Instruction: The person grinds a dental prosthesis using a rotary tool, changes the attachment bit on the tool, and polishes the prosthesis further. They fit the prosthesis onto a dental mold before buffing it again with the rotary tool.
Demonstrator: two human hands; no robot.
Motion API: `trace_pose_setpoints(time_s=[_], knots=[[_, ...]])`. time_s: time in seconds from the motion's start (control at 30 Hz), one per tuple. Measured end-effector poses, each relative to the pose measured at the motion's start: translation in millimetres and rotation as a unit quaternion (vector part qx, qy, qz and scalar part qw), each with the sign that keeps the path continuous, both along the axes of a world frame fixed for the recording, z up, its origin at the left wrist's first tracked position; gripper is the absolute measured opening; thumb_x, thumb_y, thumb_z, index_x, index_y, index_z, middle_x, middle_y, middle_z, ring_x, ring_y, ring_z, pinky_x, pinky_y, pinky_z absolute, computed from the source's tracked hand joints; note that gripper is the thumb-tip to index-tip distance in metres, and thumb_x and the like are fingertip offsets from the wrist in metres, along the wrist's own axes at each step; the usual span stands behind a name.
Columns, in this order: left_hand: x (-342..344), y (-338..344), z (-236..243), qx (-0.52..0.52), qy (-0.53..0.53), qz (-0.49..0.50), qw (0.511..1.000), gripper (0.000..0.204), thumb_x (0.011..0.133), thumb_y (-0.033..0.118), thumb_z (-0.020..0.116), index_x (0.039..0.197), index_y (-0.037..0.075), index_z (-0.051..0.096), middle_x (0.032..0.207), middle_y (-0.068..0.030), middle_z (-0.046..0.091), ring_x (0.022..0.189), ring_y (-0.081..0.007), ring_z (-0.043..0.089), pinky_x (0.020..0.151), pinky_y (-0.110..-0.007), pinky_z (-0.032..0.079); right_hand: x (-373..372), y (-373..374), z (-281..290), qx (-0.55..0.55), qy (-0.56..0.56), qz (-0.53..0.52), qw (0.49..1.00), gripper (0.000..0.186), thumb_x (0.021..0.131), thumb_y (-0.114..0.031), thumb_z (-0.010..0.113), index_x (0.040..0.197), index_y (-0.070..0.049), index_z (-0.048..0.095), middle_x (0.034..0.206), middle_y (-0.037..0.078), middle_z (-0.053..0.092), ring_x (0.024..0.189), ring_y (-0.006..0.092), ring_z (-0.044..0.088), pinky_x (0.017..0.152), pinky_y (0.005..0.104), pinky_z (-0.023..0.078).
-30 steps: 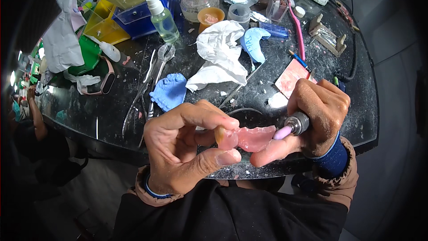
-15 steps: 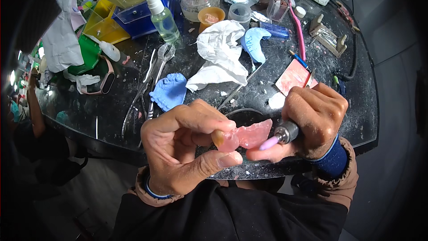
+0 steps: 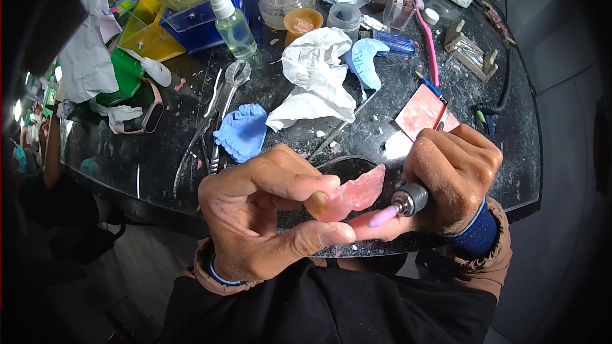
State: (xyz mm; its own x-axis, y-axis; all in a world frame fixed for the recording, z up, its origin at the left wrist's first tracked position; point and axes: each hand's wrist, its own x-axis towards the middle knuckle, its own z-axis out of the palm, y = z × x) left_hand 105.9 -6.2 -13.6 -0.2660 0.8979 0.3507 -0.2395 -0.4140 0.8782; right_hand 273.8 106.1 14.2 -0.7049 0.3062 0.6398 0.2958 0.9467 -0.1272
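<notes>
Between the thumb and fingers of my left hand is a pink acrylic denture piece, pinched at its left end, where a yellowish part shows. My right hand is wrapped round a rotary handpiece, most of whose body the fingers hide. A tapered, pale purple grinding bit sticks out of its metal chuck toward the denture piece, with a small gap between them. My right thumb reaches left under the bit, its tip by my left thumb. White dust coats my right hand.
Left of the middle lies a blue dental cast; beyond it are crumpled white paper and a curved blue piece. A pink sheet lies beyond my right hand. Metal tools, a spray bottle and a glass burner stand farther off.
The denture piece has tilted in my left hand, its free end turned upward. The bit and handpiece have shifted slightly, and my thumbs have come together.
</notes>
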Motion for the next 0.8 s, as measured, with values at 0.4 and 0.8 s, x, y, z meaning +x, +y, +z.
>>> trace_pose_setpoints(time_s=[0.4, 0.8], knots=[[-2.0, 5.6, 3.9, 0.059, 0.184, 0.050, 0.980, 0.026, 0.062, 0.001, 0.082, 0.085, 0.004, 0.069, 0.077, -0.0060, 0.067, 0.072, -0.0142, 0.062, 0.064, -0.024, 0.048, 0.3, 0.0, -1.8, 0.027, -0.024, -0.015, 0.999, 0.061, 0.048, -0.061, 0.074, 0.055, -0.009, 0.042, 0.050, 0.002, 0.040, 0.038, 0.0160, 0.037, 0.039, 0.0272, 0.027], [-2.0, 2.4, 8.3, 0.044, 0.262, 0.070, 0.962, 0.027, 0.060, -0.003, 0.081, 0.083, 0.006, 0.070, 0.082, -0.0054, 0.068, 0.075, -0.0149, 0.061, 0.064, -0.024, 0.049, 1.0, -2.8, 1.5, 0.012, -0.060, -0.026, 0.998, 0.059, 0.054, -0.061, 0.070, 0.056, -0.010, 0.042, 0.050, 0.002, 0.038, 0.038, 0.0158, 0.038, 0.040, 0.0270, 0.028]])
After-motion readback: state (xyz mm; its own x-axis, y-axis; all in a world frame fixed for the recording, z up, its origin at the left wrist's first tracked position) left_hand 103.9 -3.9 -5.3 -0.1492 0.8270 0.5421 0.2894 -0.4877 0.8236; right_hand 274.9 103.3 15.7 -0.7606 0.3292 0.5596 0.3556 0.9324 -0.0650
